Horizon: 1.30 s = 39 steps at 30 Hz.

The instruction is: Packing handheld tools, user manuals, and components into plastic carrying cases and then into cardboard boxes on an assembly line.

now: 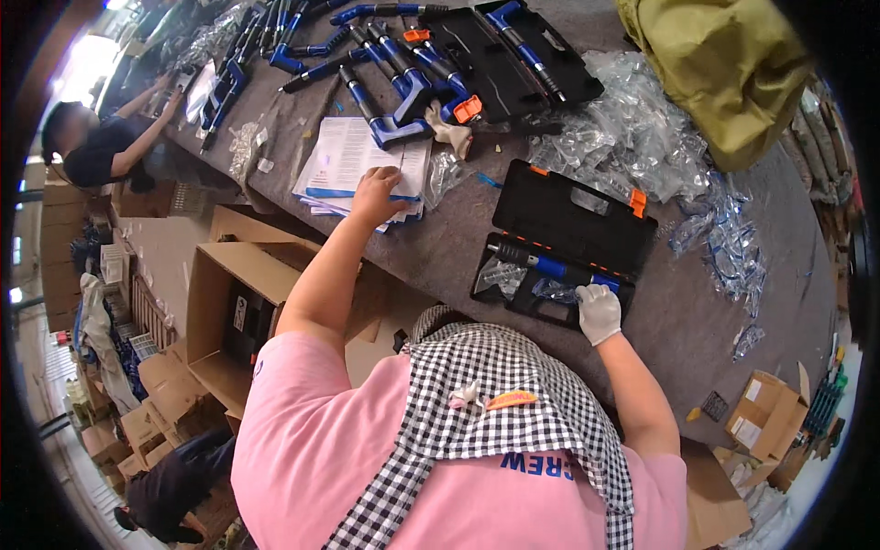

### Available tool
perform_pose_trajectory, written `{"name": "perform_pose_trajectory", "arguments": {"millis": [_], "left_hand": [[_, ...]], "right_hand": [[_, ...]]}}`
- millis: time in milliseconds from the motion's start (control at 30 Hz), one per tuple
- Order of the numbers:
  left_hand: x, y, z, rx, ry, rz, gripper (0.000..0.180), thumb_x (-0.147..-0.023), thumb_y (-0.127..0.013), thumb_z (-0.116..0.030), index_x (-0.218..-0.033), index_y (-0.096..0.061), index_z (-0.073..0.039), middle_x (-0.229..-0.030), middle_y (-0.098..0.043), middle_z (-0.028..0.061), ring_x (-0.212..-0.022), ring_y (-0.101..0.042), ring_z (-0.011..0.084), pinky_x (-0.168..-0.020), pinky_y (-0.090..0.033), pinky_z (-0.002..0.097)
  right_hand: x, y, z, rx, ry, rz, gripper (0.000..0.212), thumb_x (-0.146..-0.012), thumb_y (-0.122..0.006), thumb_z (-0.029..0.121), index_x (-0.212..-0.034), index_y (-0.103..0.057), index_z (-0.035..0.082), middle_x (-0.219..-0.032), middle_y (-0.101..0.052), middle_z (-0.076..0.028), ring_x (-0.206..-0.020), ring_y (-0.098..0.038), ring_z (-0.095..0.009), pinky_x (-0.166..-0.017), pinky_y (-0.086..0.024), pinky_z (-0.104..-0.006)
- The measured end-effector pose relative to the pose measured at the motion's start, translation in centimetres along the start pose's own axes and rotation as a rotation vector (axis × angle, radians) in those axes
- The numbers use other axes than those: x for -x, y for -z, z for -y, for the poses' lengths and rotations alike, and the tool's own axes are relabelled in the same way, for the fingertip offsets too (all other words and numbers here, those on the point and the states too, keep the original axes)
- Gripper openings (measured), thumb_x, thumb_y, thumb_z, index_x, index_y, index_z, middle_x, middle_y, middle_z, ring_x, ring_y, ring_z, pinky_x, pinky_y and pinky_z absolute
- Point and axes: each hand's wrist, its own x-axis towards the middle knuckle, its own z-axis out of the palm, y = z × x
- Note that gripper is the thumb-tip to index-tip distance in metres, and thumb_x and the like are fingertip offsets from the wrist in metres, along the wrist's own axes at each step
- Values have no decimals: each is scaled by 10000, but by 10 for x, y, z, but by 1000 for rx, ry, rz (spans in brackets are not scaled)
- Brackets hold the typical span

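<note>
My left hand (378, 195) is bare and rests with its fingers apart on a stack of printed sheets (335, 158). My right hand (599, 313), in a white glove, is curled at the front right of an open black plastic case (576, 218). Its fingertips meet the case's front rim, right by the handle end of a blue and black pistol-shaped tool (550, 267); what they grip is hidden. Inside the case, clear bags of small parts (501, 276) lie beside the tool. The raised lid carries orange latches (638, 203).
Several more blue and black tools (390, 117) lie beyond the papers, next to another open case (513, 55). Clear plastic bags (632, 119) heap at the far right, near an olive cloth sack (724, 73). Left of the table stands a cardboard box (220, 321); a co-worker (101, 147) sits farther left.
</note>
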Motion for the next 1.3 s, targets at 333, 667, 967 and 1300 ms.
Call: {"name": "perform_pose_trajectory", "arguments": {"millis": [333, 667, 967, 1300], "left_hand": [[-1, 0, 12, 178, 13, 12, 575, -572, -853, -157, -1112, -676, -70, -1254, -575, 104, -1210, -467, 327, -1033, -412, 401], [-7, 5, 20, 213, 24, 53, 540, -564, -847, -172, -1075, -695, -87, -1245, -590, 97, -1177, -493, 332, -1004, -432, 401], [1, 2, 18, 247, 175, -260, 149, -812, -644, -158, -831, -639, -11, -872, -644, 218, -832, -608, 428, -734, -484, 491], [50, 28, -209, 181, -372, -298, 238, -774, -648, -127, -984, -581, -37, -957, -653, 149, -840, -644, 341, -685, -543, 442]], "right_hand": [[-2, 35, 10, -233, -67, 28, 441, -720, -719, 189, -1115, -597, 35, -1030, -609, -144, -1003, -572, -337, -895, -470, -414], [15, 28, 27, -276, -669, 185, 260, -797, -652, 149, -1024, -559, 59, -914, -644, -215, -919, -618, -401, -799, -491, -484], [14, 23, 47, -245, -689, 309, 518, -793, -580, 78, -1292, -458, 10, -1237, -518, -220, -1104, -537, -399, -944, -459, -442], [5, 103, 47, -365, -403, -321, 580, -817, -698, 238, -1305, -496, -2, -1199, -602, -171, -1032, -598, -333, -965, -458, -399]]}}
